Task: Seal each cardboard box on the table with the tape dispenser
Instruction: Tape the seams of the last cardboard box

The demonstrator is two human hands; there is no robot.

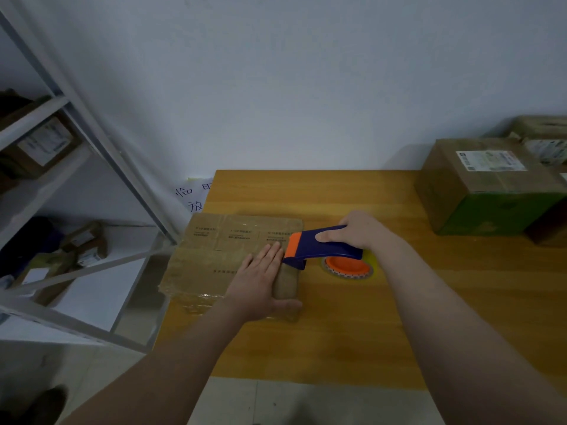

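A flat brown cardboard box (214, 253) lies at the left end of the wooden table (337, 332), overhanging its left edge. My left hand (260, 280) rests flat on the box's right part, fingers together, thumb wrapped around the near right corner. My right hand (359, 230) grips the blue handle of the tape dispenser (319, 245). Its orange front end sits at the box's right edge, just beyond my left fingertips. The dispenser's orange hub with the tape roll (348, 266) hangs beside the box, over the table.
Two larger cardboard boxes (484, 185) with shipping labels stand at the table's far right. A metal shelf rack (76, 167) holding parcels stands to the left. A wall runs behind the table, with a handwritten paper (193, 194) low on it.
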